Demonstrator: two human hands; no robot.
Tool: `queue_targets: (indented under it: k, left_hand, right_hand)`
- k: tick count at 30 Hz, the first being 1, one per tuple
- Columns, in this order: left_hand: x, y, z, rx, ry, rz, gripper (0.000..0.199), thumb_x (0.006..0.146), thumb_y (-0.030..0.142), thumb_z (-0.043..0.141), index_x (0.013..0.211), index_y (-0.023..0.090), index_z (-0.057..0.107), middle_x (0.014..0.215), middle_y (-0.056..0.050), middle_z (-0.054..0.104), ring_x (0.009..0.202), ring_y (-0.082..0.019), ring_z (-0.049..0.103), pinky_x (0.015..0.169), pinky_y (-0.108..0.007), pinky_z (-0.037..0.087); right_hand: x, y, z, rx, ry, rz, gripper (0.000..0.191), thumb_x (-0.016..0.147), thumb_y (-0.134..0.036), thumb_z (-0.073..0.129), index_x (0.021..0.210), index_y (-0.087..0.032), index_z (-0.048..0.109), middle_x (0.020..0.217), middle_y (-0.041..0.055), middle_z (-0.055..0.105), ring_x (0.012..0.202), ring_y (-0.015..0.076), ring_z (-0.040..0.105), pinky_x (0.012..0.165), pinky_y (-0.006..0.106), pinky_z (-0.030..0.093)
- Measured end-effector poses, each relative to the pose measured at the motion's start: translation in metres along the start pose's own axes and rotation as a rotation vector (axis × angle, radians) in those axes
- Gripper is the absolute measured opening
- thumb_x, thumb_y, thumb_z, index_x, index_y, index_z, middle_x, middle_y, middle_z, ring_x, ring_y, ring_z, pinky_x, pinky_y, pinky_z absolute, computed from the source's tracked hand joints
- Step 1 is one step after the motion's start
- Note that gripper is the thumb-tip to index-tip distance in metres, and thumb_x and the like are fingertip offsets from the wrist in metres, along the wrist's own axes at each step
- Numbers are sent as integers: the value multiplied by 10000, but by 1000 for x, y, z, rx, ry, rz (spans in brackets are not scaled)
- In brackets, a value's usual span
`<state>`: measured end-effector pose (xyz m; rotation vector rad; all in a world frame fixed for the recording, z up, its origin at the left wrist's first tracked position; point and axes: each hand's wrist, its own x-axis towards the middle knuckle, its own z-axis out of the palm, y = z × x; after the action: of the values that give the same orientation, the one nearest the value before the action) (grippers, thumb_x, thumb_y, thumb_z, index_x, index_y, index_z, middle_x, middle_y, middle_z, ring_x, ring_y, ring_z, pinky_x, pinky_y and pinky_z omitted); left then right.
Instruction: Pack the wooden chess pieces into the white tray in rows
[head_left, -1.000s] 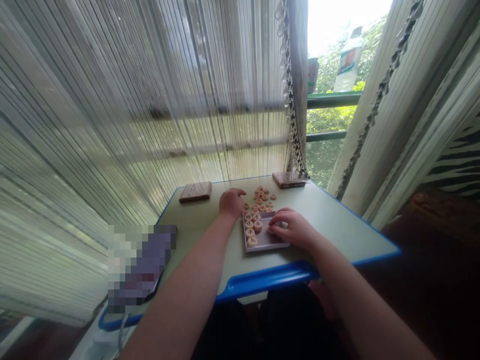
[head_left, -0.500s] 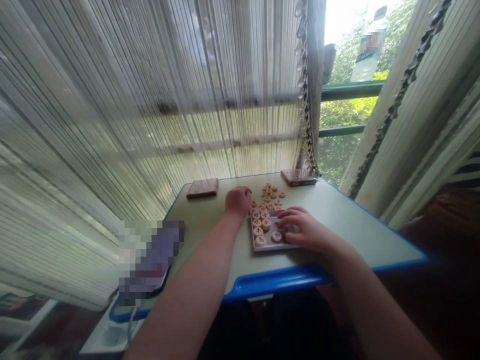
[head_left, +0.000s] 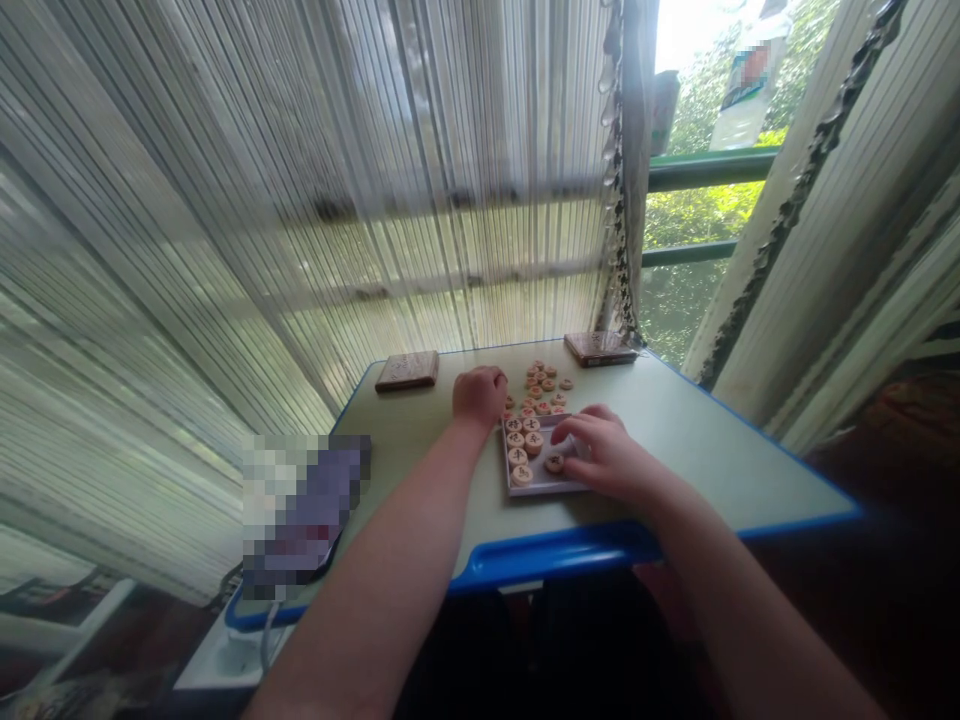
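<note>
A shallow light box (head_left: 551, 488) on the table holds several round wooden Chinese chess pieces (head_left: 517, 455) with black characters, lined along its left side. My right hand (head_left: 596, 450) reaches over the box's right part, fingers curved and apart. Beside its thumb tip lies a single chess piece (head_left: 554, 463), which the thumb seems to touch. My left hand (head_left: 480, 395) rests closed behind the box's left corner, next to loose chess pieces (head_left: 540, 380) heaped beyond the box, some with red characters. Whatever its fingers may hold is hidden.
A brown wooden case (head_left: 407, 370) sits at the table's back left, another case (head_left: 600, 348) at the back right. A blurred-out device (head_left: 315, 515) with a cable lies on the left edge. The table (head_left: 720, 460) has a blue rim; string curtains (head_left: 450, 150) hang behind.
My right hand's thumb and fingers have shifted slightly around the single piece in the box. My left hand keeps its closed pose. The whole view has tilted a little.
</note>
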<state>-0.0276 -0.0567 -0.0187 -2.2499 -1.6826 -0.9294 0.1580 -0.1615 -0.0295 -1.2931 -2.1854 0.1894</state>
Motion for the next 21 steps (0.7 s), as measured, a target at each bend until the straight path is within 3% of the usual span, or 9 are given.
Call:
queue_targets:
  k: [3, 7, 14, 18, 21]
  left_hand:
    - [0, 0, 1, 2, -16, 2, 286, 790, 203, 400, 774, 180, 684, 817, -46, 680, 776, -165, 603, 748, -277, 430]
    - [0, 1, -1, -3, -19, -8, 284, 782, 202, 400, 758, 183, 682, 807, -50, 679, 766, -165, 603, 732, -273, 437]
    - [-3, 7, 1, -63, 30, -15, 283, 789, 192, 385, 761, 183, 667, 823, -54, 677, 810, -168, 606, 753, -263, 438]
    - [-7, 13, -4, -37, -22, -86, 291, 765, 166, 418, 980, 177, 615, 792, -62, 677, 768, -190, 619, 708, -277, 449]
    - [-12, 14, -17, -1, -80, -45, 403, 749, 151, 441, 1146, 174, 505, 768, -57, 671, 754, -201, 621, 688, -283, 450]
  right_hand:
    - [0, 0, -1, -21, 78, 39, 182, 646, -312, 603, 807, -230, 626, 893, 42, 588, 942, 239, 423, 857, 385, 333]
    - [1, -1, 1, -64, 31, 56, 208, 633, -444, 633, 671, -242, 663, 852, 52, 578, 927, 251, 416, 860, 400, 330]
    - [2, 1, 3, -43, 46, 37, 147, 655, -365, 625, 726, -257, 694, 872, 34, 614, 927, 230, 433, 874, 377, 311]
    - [0, 2, 2, -60, 119, 60, 148, 648, -348, 624, 733, -244, 687, 887, 33, 623, 923, 226, 434, 863, 376, 304]
    - [1, 3, 3, -63, 81, 56, 133, 653, -363, 621, 672, -251, 690, 841, 34, 628, 906, 222, 436, 856, 374, 298]
